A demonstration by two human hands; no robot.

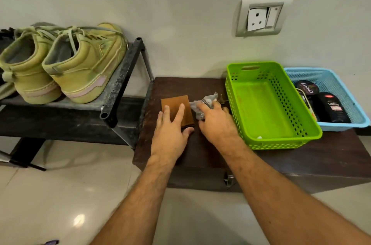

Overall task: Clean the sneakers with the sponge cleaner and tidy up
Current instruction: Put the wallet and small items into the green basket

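Note:
Two yellow-green sneakers stand side by side on a black metal shoe rack at the left, heels toward me. On the dark wooden cabinet top lies a flat brown folded piece. My left hand rests on it with straight fingers, the thumb at its near edge. Just to the right, my right hand grips a crumpled clear plastic wrapper. What the wrapper holds I cannot make out.
A green perforated basket, nearly bare inside, stands right of my hands. Behind it a blue basket holds black shoe-polish bottles and a round tin. A wall socket is above. Pale tiled floor lies below.

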